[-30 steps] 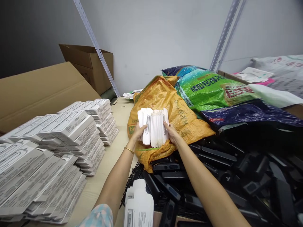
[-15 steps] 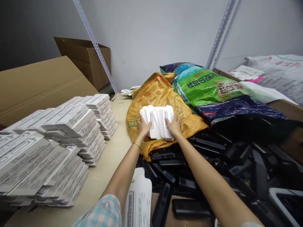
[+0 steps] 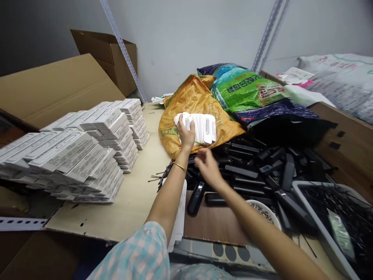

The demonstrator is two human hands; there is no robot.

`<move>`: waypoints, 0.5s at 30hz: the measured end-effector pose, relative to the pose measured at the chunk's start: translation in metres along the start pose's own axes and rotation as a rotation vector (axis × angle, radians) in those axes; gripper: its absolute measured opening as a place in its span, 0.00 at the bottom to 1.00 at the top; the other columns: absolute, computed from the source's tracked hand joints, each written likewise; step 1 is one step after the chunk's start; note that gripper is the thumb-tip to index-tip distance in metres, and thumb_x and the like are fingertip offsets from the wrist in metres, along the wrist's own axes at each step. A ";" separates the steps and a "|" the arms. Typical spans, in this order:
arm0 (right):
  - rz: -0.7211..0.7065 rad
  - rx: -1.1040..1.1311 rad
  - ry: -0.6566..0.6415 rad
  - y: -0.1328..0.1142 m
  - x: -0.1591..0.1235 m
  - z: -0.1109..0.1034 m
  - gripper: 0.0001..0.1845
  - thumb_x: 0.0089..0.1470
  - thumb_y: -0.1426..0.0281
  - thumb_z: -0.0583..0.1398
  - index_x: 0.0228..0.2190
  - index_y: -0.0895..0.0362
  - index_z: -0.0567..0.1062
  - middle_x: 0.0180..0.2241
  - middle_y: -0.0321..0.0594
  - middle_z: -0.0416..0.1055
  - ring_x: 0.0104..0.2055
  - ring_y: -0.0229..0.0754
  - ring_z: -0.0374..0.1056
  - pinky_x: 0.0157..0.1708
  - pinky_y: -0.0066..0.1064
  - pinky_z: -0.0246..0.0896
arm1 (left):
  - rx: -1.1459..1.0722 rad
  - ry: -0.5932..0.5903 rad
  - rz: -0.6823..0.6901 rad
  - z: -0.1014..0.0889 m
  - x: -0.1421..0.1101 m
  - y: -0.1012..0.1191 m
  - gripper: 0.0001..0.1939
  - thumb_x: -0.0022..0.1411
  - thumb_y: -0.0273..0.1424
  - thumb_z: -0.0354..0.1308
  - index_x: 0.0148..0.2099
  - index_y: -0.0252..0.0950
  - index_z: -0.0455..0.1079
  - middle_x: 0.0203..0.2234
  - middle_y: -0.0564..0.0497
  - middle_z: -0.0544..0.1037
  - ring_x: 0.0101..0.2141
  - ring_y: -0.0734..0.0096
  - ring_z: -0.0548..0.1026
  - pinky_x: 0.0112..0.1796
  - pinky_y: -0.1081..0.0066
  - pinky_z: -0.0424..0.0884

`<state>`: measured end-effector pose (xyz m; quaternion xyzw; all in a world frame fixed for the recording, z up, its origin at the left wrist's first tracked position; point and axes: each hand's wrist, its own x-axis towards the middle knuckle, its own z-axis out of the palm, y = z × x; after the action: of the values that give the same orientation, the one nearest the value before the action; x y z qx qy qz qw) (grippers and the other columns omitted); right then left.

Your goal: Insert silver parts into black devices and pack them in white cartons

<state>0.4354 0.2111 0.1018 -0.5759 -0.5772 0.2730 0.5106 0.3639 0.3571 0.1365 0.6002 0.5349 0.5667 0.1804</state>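
The left hand (image 3: 186, 134) is against the left end of a fanned bundle of flat white cartons (image 3: 208, 127), over the orange sack (image 3: 188, 95) near mid-frame; I can't tell whether it grips them. The right hand (image 3: 206, 165), slightly blurred, is loosely open just below them, with nothing visible in it, near the black plastic pieces (image 3: 197, 197). White boxes (image 3: 78, 153) stand stacked on the bench (image 3: 135, 173), frame left.

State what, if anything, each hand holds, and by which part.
The left hand is at the left end of the white cartons; any grip is unclear. The right hand holds nothing.
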 end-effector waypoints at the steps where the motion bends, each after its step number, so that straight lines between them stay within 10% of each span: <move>1: 0.007 0.182 -0.119 -0.007 -0.033 0.009 0.13 0.55 0.68 0.54 0.44 0.54 0.65 0.39 0.41 0.71 0.38 0.43 0.69 0.41 0.36 0.66 | -0.029 0.033 0.002 -0.001 -0.003 0.006 0.27 0.67 0.35 0.50 0.65 0.39 0.49 0.62 0.42 0.58 0.62 0.64 0.57 0.60 0.64 0.55; 6: 0.259 0.656 -0.266 -0.019 -0.136 0.034 0.07 0.57 0.64 0.53 0.37 0.52 0.65 0.32 0.37 0.70 0.31 0.40 0.67 0.28 0.31 0.65 | -0.043 0.077 -0.035 -0.010 -0.019 0.013 0.24 0.68 0.34 0.47 0.64 0.39 0.48 0.61 0.42 0.59 0.60 0.67 0.60 0.58 0.68 0.59; 11: 0.292 0.723 -0.197 -0.022 -0.136 0.034 0.08 0.48 0.67 0.61 0.32 0.53 0.68 0.34 0.36 0.69 0.38 0.40 0.67 0.38 0.32 0.66 | 0.127 -0.149 -0.196 -0.017 -0.034 -0.020 0.20 0.64 0.34 0.55 0.57 0.39 0.63 0.53 0.42 0.69 0.56 0.58 0.66 0.56 0.60 0.61; 15: 0.253 0.673 -0.511 -0.025 -0.109 0.026 0.09 0.48 0.63 0.61 0.29 0.54 0.69 0.27 0.35 0.69 0.29 0.41 0.67 0.28 0.32 0.65 | 0.338 -0.311 -0.397 -0.034 -0.035 -0.066 0.21 0.62 0.38 0.59 0.54 0.35 0.67 0.53 0.41 0.69 0.54 0.53 0.67 0.54 0.49 0.62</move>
<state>0.3824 0.1104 0.0864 -0.3578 -0.4889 0.6398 0.4729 0.3133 0.3378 0.0749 0.5847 0.6947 0.3246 0.2649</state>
